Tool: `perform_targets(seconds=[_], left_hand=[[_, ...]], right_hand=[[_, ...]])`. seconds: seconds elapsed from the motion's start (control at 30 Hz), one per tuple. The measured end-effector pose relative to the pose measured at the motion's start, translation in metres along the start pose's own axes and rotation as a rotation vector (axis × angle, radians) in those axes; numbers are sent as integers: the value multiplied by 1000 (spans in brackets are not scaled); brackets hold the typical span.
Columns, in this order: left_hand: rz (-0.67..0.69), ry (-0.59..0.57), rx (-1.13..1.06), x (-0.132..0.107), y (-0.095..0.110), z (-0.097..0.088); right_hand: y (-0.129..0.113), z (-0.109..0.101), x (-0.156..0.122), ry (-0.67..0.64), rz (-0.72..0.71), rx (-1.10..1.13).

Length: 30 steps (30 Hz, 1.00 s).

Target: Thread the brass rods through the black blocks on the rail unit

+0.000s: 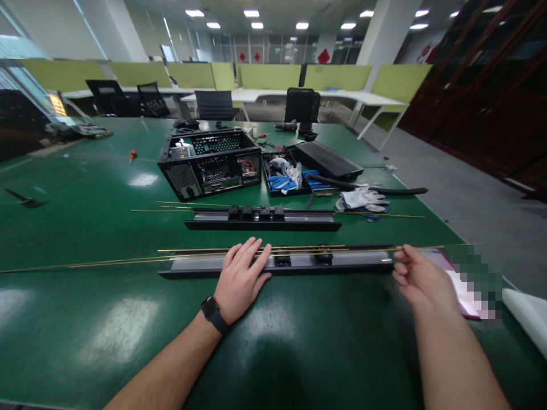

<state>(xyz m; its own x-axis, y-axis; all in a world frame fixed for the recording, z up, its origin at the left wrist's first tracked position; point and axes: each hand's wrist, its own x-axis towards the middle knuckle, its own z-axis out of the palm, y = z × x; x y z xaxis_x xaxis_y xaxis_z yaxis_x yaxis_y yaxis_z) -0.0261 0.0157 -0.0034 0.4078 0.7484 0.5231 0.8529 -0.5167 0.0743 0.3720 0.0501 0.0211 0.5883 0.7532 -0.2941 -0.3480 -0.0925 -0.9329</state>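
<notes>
My left hand (242, 277), with a black watch on the wrist, lies flat with fingers stretched over the near black rail (354, 263) and its black sockets. Thin brass rods (128, 259) run along that rail and stick out far to the left. My right hand (416, 277) is at the rail's right end, its fingers curled in a pinch at the tip of a brass rod. A second black rail (299, 219) with several black sockets and more brass rods lies just beyond.
An open black computer case (209, 162) stands at mid-table, with a black tray of blue and white gloves (284, 176), a black panel (327, 159), a black hose (384, 189) and white gloves (363, 199) to its right. The table's right edge drops to grey floor.
</notes>
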Motion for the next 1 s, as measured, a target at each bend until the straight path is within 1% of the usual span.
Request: perform_targets(seconds=[0.1, 0.2, 0.27, 0.33, 0.43, 0.5, 0.6, 0.67, 0.77, 1.0], left_hand=[[2, -2, -4, 0, -1, 1], [1, 2, -12, -1, -1, 1], [1, 6, -12, 0, -1, 1], [3, 11, -7, 0, 0, 1], [9, 12, -2, 1, 0, 1], [11, 9, 2, 1, 1, 1], [13, 7, 10, 0, 1, 2], [14, 7, 13, 0, 0, 3], [23, 9, 13, 1, -1, 4], [33, 16, 10, 0, -1, 5]], right_hand=[[-10, -5, 5, 123, -13, 65], [-12, -4, 3, 143, 32, 52], [-9, 1, -6, 125, 70, 20], [-2, 9, -18, 66, 64, -37], [10, 23, -40, -84, 27, -115], [17, 32, -51, -172, 40, -159], [25, 40, -59, -291, 85, -212], [28, 41, -59, -327, 85, -203], [26, 38, -52, -264, 46, -150], [14, 17, -21, 34, -9, -53]])
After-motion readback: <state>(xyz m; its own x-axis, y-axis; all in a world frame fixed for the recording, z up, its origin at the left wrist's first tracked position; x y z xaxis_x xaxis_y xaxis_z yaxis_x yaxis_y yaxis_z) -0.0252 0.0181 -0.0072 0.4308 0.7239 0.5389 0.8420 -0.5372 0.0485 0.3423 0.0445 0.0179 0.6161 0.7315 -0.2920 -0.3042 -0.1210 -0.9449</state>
